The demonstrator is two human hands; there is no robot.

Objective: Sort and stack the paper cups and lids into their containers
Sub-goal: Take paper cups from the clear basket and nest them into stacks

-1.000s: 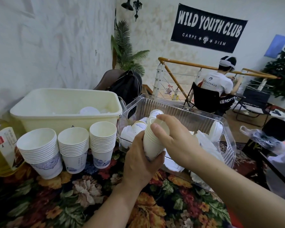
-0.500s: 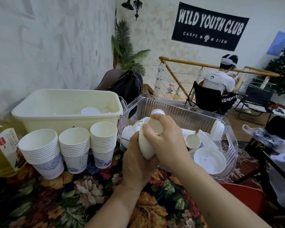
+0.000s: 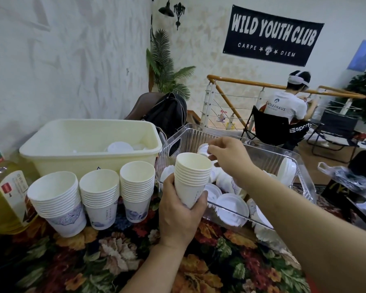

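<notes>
My left hand (image 3: 178, 210) grips a nested stack of white paper cups (image 3: 191, 176), held upright just left of the clear plastic bin (image 3: 300, 166). My right hand (image 3: 230, 159) reaches into that bin, and its fingertips pinch the rim of a loose cup (image 3: 202, 149). White lids (image 3: 232, 206) and more cups lie jumbled in the bin. Three cup stacks (image 3: 57, 199) (image 3: 99, 195) (image 3: 137, 187) stand in a row on the floral tablecloth. Behind them is a cream tub (image 3: 93, 153) with a few lids (image 3: 119, 147) inside.
A bottle of yellow liquid (image 3: 4, 193) stands at the far left, beside the wall. A black backpack (image 3: 167, 113) rests on a chair behind the bins. A seated person (image 3: 287, 106) is at the back right. A plastic bag (image 3: 347, 176) lies at the right.
My right hand has lifted off the top of the held stack and moved back into the clear bin onto a loose cup. The stack in my left hand now stands more upright.
</notes>
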